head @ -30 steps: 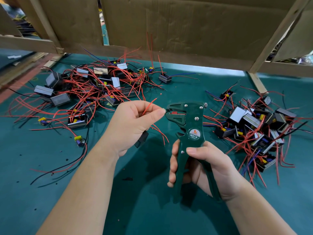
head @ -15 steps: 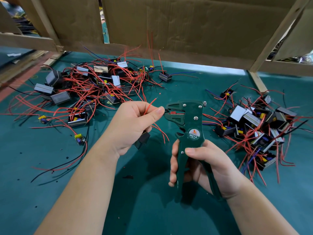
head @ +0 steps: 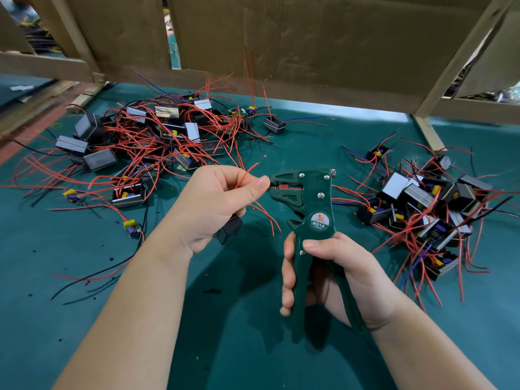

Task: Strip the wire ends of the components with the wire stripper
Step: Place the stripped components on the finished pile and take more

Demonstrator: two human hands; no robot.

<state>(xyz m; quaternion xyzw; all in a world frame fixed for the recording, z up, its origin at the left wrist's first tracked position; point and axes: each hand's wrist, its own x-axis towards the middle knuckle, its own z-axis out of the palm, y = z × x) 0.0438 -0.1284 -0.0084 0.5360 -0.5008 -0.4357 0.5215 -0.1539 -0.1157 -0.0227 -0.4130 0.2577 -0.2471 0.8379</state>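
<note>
My right hand (head: 334,274) grips the handles of a dark green wire stripper (head: 306,198), held upright with its jaws pointing left. My left hand (head: 213,204) holds a small black component (head: 229,229) under the palm and pinches one of its red wires (head: 247,173) between thumb and forefinger, right at the stripper's jaw mouth. The wire end inside the jaws is hidden by my thumb. Other red wires of the component hang down between the two hands.
A pile of components with red wires (head: 146,144) lies at the back left, another pile (head: 427,204) at the right. A single component (head: 274,125) sits apart near the back. Cardboard and wooden slats (head: 309,43) wall the green table (head: 247,347) behind.
Both hands have stayed almost still. My left thumb and the pinched wire have crept slightly closer to the stripper's jaws.
</note>
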